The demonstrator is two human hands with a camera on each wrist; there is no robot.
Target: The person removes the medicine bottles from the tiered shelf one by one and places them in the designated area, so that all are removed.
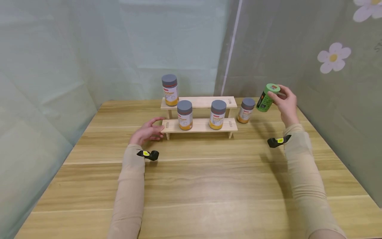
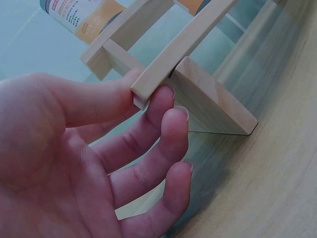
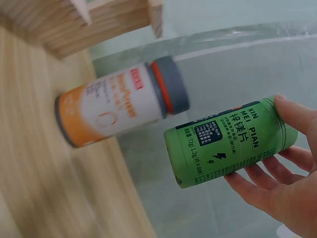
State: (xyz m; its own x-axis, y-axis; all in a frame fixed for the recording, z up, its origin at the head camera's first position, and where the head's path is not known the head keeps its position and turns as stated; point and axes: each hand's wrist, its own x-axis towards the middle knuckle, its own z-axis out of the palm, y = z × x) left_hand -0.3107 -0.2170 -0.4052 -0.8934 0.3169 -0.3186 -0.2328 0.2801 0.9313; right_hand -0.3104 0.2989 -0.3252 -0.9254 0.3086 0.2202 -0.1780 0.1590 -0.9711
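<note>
My right hand (image 1: 287, 103) grips a green bottle (image 1: 268, 98) near its top and holds it above the table, tilted. In the right wrist view the green bottle (image 3: 225, 144) shows its printed label, with thumb and fingers around its cap end. My left hand (image 1: 148, 130) pinches the left end of the lower board of a two-tier wooden shelf (image 1: 200, 125). The left wrist view shows thumb and forefinger on the wooden board (image 2: 163, 59). A grey-lidded bottle (image 1: 246, 110) stands on the table between the shelf and the green bottle.
Two grey-lidded bottles, one left (image 1: 185, 115) and one right (image 1: 217, 115), stand on the lower board. Another bottle (image 1: 170, 90) stands at the upper board's left end. Behind the wooden table (image 1: 191, 179) hangs a pale curtain (image 1: 179, 43).
</note>
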